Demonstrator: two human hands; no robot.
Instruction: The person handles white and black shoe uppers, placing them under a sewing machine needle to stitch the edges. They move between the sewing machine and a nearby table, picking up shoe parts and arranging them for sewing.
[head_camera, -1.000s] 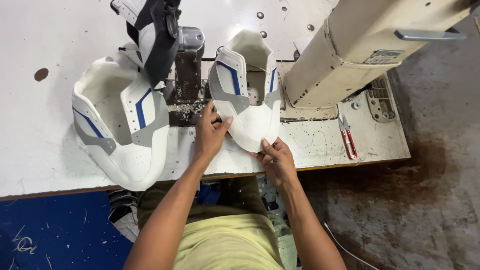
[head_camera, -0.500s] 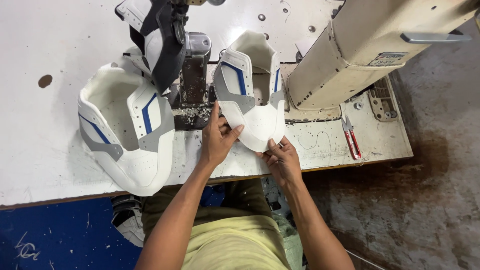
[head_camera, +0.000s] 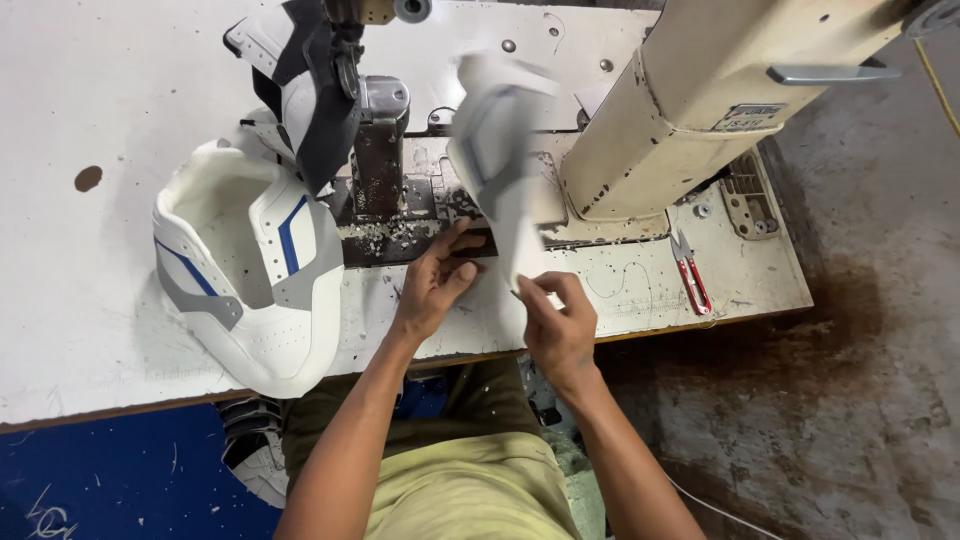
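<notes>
White worktable (head_camera: 90, 300) with cream sewing machine (head_camera: 700, 100) | right hand (head_camera: 560, 330) pinches the lower edge of a blurred white shoe upper (head_camera: 500, 170), lifted over the machine bed; left hand (head_camera: 435, 285) rests loosely curled on the table, just beside it | 1 other white-and-blue upper (head_camera: 250, 280) lies left; red snips (head_camera: 690, 272) right

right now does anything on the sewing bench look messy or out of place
Yes: pale crumbs and scraps litter the dark plate at the machine post. Red-handled snips lie loose near the table's front edge.
</notes>
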